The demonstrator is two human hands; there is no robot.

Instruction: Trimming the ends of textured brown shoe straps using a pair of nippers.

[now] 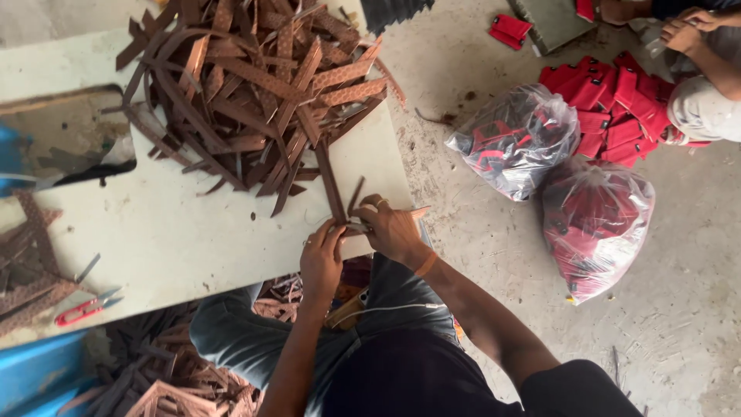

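Nearest, above the person's knees, the left hand (321,259) and the right hand (392,228) both pinch one brown strip (333,197) at the near table edge (177,255), seemingly sorting from the pile (255,85); next needs a steady pull free.

One view only, from the person's head, looking steeply down over their own lap and forearms. It sits close: the left hand (320,259) and right hand (392,229) lie just below the middle of the frame, at the near edge of the table (177,239). The table fills the left half, its strap pile (255,85) at the far side. The right half takes in concrete floor (695,324), with another person's hands (683,31) at the far right corner.
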